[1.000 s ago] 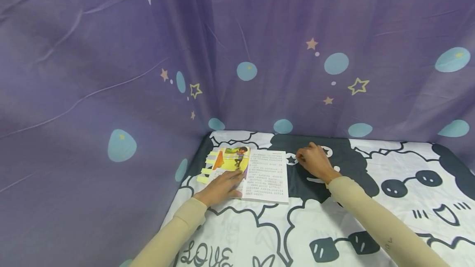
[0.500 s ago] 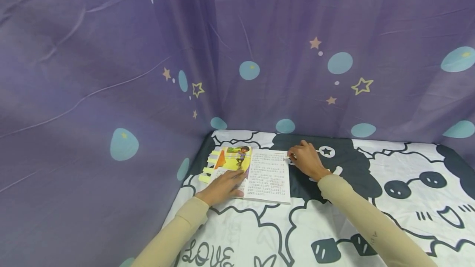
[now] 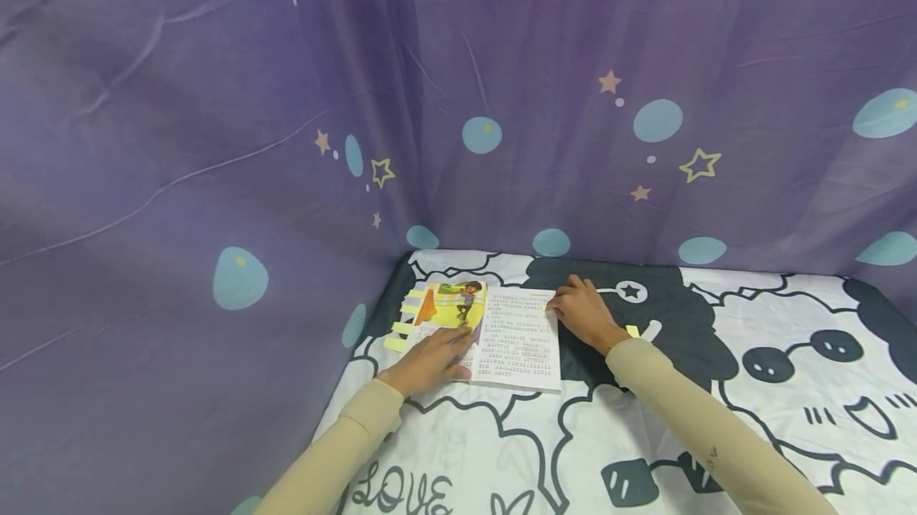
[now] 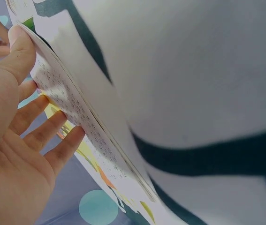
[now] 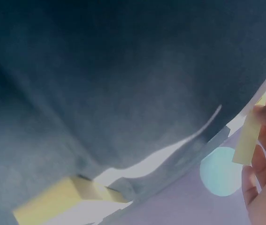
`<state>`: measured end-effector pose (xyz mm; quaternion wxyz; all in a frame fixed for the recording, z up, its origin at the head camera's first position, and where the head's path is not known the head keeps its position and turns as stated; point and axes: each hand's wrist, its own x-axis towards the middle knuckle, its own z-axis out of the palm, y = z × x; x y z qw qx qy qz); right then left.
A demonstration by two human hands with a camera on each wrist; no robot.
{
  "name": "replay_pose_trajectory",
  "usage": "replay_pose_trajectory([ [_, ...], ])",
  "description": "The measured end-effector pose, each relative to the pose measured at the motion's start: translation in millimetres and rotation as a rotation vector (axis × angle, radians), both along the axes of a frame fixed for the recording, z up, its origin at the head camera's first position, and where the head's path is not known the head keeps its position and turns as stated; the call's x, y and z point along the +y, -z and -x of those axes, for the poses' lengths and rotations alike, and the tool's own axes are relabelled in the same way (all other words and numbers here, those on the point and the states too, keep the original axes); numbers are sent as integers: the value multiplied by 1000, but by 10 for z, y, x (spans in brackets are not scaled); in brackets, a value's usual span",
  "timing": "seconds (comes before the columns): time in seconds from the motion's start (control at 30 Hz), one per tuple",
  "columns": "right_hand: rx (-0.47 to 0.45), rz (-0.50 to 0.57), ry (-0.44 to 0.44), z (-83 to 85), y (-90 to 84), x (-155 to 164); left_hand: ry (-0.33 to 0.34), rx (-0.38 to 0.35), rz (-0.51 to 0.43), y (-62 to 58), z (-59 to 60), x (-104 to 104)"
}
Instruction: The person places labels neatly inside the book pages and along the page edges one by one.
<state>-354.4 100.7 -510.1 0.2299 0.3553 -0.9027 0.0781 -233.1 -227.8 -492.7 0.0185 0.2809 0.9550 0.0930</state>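
An open book (image 3: 517,336) lies on the cartoon-print cloth (image 3: 645,435), with a colour picture on its left page and text on its right page. My left hand (image 3: 433,357) lies flat on the lower left page with its fingers straight; the left wrist view shows the hand (image 4: 15,140) against the pages (image 4: 76,112). My right hand (image 3: 566,310) is at the upper right edge of the right page. It pinches a narrow yellow sticky strip (image 5: 247,137) between its fingertips. Several yellow tabs (image 3: 401,328) stick out from the book's left edge.
A small yellow pad of sticky strips (image 3: 632,330) lies on the dark patch of the cloth just right of my right wrist, and shows in the right wrist view (image 5: 60,201). Purple star-print curtains (image 3: 215,141) close off the left side and the back.
My right hand has moved left from the dark patch to the right page's edge, which uncovered the yellow pad. The left hand has stayed on the book.
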Motion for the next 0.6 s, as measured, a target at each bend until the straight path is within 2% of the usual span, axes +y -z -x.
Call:
replay_pose_trajectory([
  [0.13, 32, -65, -23, -32, -27, -26, -6, -2, -4, -1, 7, 3],
  [0.37, 63, -323, 28, -102, -54, -140, -7, -12, -2, -14, -8, 12],
  [0.6, 81, -468, 60, -179, -93, -242, -14, -13, 5, -33, -29, 23],
])
